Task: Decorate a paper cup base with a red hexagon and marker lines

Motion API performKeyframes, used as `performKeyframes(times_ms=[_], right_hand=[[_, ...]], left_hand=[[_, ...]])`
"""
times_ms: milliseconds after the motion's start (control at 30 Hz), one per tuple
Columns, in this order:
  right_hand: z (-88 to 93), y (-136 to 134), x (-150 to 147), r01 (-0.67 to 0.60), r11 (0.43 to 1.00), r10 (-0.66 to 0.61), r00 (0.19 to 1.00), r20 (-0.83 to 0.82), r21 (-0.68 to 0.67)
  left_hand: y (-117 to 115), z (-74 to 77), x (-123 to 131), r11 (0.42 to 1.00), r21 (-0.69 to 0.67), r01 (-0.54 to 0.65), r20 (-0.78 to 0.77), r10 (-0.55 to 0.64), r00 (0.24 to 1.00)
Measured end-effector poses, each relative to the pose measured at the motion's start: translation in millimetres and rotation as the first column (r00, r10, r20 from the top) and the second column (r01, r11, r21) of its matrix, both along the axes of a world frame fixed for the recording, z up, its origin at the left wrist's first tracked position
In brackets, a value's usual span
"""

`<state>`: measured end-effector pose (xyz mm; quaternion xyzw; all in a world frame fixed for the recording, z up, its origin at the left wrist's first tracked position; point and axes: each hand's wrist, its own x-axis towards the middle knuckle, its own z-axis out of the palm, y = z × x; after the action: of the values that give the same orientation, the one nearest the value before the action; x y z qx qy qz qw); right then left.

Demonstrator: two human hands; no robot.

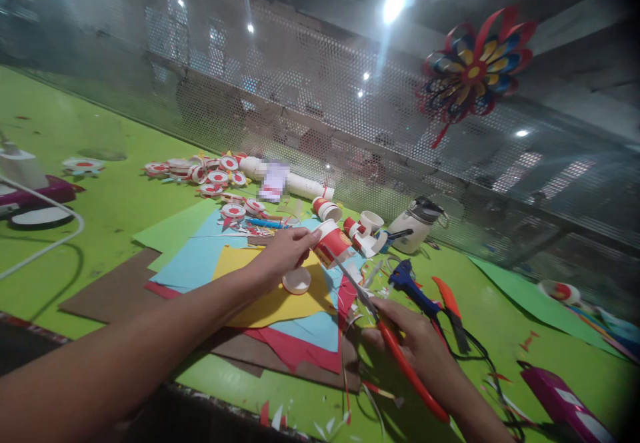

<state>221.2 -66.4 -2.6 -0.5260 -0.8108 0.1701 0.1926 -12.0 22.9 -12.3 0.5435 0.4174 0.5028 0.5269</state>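
Note:
My left hand (pixel 290 251) pinches a red and white paper cup (pixel 334 242) by its edge, above the layered coloured paper. In my right hand (pixel 413 340) is a pair of scissors (pixel 400 356) with red-orange handles. Their blades point up and left, with the tips at the cup's lower rim; whether they are cutting it cannot be made out. A white round piece (pixel 297 280), like a cup bottom, lies on yellow paper (pixel 273 300) just below the cup. More paper cups (pixel 327 209) and cut cup parts (pixel 367 240) lie behind it.
A blue glue gun (pixel 413 286) and an orange-handled knife (pixel 450 306) lie right of the cup. Several red and white paper discs (pixel 219 178) are heaped behind. A white jug (pixel 415 224) stands near the mesh screen (pixel 300 90). Paper scraps litter the green table (pixel 115 230).

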Motion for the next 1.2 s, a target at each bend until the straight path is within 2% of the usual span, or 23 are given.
performKeyframes(times_ms=[267, 567, 800, 1200], right_hand=[[2.9, -2.6, -3.6, 0.014, 0.999, -0.013, 0.999, 0.047, -0.033], [1.3, -3.7, -7.2, 0.016, 0.999, -0.016, 1.0, 0.006, -0.034], [3.2, -1.9, -9.0, 0.008, 0.999, -0.009, 1.0, -0.009, -0.04], [-2.1, -4.5, -9.3, -0.015, 1.0, 0.015, 1.0, -0.01, 0.02]], left_hand=[[-4.3, 3.9, -1.9, 1.0, 0.0, 0.021, 0.008, -0.021, 1.0], [-3.8, 2.9, -0.9, 1.0, -0.021, 0.017, 0.032, -0.016, 0.999], [-4.6, 1.0, -0.4, 0.998, -0.021, 0.062, 0.074, -0.061, 0.995], [-1.7, -1.9, -0.4, 0.997, -0.035, 0.075, 0.088, -0.072, 0.994]])
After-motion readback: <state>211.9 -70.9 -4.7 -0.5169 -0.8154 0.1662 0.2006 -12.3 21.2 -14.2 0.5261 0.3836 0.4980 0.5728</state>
